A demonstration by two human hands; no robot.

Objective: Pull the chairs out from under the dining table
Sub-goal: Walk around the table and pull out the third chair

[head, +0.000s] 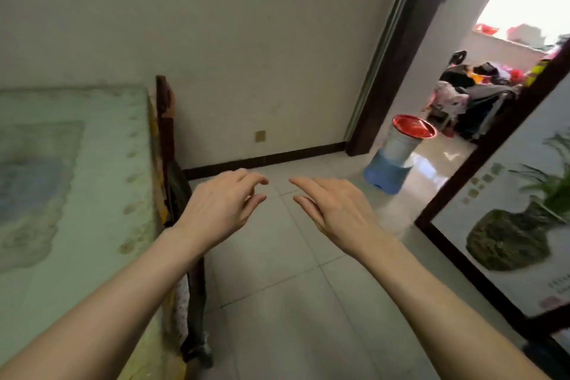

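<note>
The dining table [77, 200], covered with a pale green patterned cloth, fills the left side. A dark wooden chair [165, 120] stands pushed in against the table's right edge; its backrest rises above the tabletop and its frame [197, 318] runs down toward the floor. My left hand [222, 210] hovers just right of the chair back, fingers loosely curled and apart, holding nothing. My right hand [336, 210] floats beside it over the floor tiles, fingers stretched out and empty. Neither hand touches the chair.
Light floor tiles [293, 302] stretch ahead to a plain wall [246, 55]. A blue and white water bucket with a red lid [398, 154] stands by a dark-framed doorway [398, 49]. A framed plant picture [509, 225] leans at the right. Clutter [481, 95] lies beyond the doorway.
</note>
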